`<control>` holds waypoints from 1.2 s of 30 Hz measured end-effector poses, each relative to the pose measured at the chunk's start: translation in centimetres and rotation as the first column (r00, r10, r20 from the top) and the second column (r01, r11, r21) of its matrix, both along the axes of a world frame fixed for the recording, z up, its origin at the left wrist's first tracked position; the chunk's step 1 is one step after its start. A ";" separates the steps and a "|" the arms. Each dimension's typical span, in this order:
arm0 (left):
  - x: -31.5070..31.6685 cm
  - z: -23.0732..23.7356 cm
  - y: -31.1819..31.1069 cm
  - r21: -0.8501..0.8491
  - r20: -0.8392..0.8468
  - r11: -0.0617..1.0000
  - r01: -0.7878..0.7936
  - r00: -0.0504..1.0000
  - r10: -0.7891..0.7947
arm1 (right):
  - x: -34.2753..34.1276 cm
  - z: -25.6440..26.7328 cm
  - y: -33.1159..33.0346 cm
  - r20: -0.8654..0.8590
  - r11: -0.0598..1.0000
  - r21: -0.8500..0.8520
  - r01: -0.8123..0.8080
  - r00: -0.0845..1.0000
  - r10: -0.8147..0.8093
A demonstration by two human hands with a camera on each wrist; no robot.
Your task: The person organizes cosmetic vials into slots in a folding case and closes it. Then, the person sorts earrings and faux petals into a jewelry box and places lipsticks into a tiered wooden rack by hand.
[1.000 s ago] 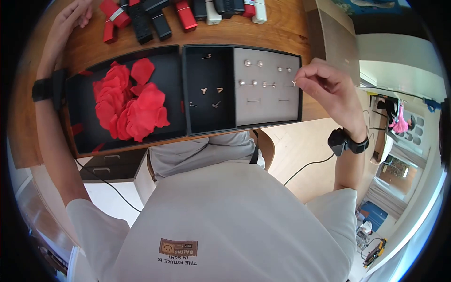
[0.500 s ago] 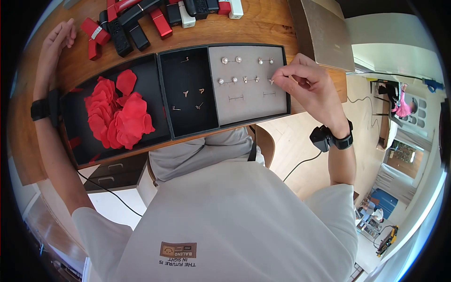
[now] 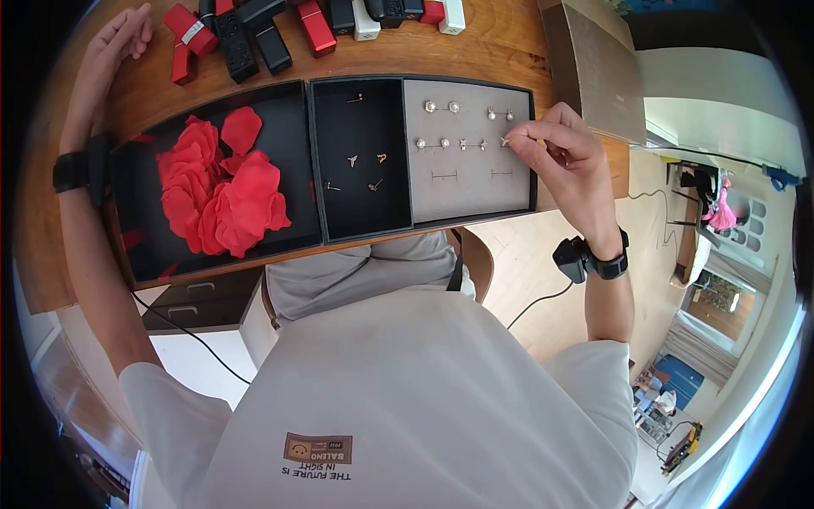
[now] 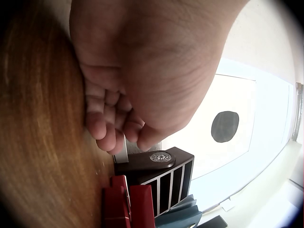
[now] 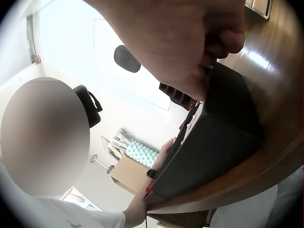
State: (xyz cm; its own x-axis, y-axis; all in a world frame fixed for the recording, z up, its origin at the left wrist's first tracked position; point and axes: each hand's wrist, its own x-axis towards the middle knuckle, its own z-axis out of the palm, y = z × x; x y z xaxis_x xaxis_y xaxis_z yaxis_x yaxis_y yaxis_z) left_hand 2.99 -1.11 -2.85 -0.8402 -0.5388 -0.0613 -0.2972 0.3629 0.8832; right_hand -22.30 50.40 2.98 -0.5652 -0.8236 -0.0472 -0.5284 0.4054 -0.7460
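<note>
My right hand (image 3: 568, 157) pinches a small earring (image 3: 504, 142) between thumb and index fingertip, right at a slit near the right side of the grey pad (image 3: 475, 199). Pearl stud pairs (image 3: 442, 108) and a pair of small metal studs (image 3: 473, 145) sit in the pad's other slits; two lower slits hold nothing. Beside the pad, a black compartment (image 3: 360, 216) has several loose earrings (image 3: 353, 161) lying in it. My left hand (image 3: 117, 38) rests on the wooden table at the far left, its fingers loosely bent around nothing.
Red artificial petals (image 3: 225, 187) fill part of the black box (image 3: 301, 216) on the left. Several red, black and white lipstick tubes (image 3: 315, 30) lie along the back. A brown cardboard box (image 3: 593, 72) stands at the back right. The table's front edge runs just below the boxes.
My right hand has moved slightly left with the earring, from the pad's right edge onto the slit. The head view shifted and came partly back. My left hand stays on the table.
</note>
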 end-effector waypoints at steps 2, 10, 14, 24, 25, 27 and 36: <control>0.0 -0.1 -0.2 0.002 -0.006 1.000 0.002 1.000 -0.002 | 0.2 0.2 0.0 -0.087 1.000 0.019 0.008 0.996 -0.006; 0.0 -0.2 -0.3 0.004 0.013 1.000 -0.005 1.000 0.005 | 1.2 0.7 0.0 -0.291 0.999 0.025 -0.039 0.956 0.045; 0.0 0.0 0.0 0.014 0.011 1.000 -0.014 1.000 0.014 | 1.6 1.2 -0.3 -0.377 0.998 0.031 -0.056 0.924 0.063; 0.1 0.1 -0.1 0.007 0.007 1.000 0.018 1.000 -0.018 | 1.2 1.3 0.2 -0.594 0.952 0.013 -0.307 0.763 0.254; 0.1 0.0 -0.1 0.006 -0.001 1.000 0.020 1.000 -0.020 | 1.1 1.2 0.2 -0.606 0.943 0.022 -0.332 0.746 0.277; 0.1 0.0 -0.3 0.007 0.005 1.000 0.022 1.000 -0.022 | 0.8 1.1 0.3 -0.616 0.933 0.031 -0.358 0.728 0.300; 0.1 0.0 -0.4 -0.008 0.012 1.000 0.025 1.000 -0.025 | 0.3 0.8 0.5 -0.610 0.954 -0.023 -0.298 0.761 0.223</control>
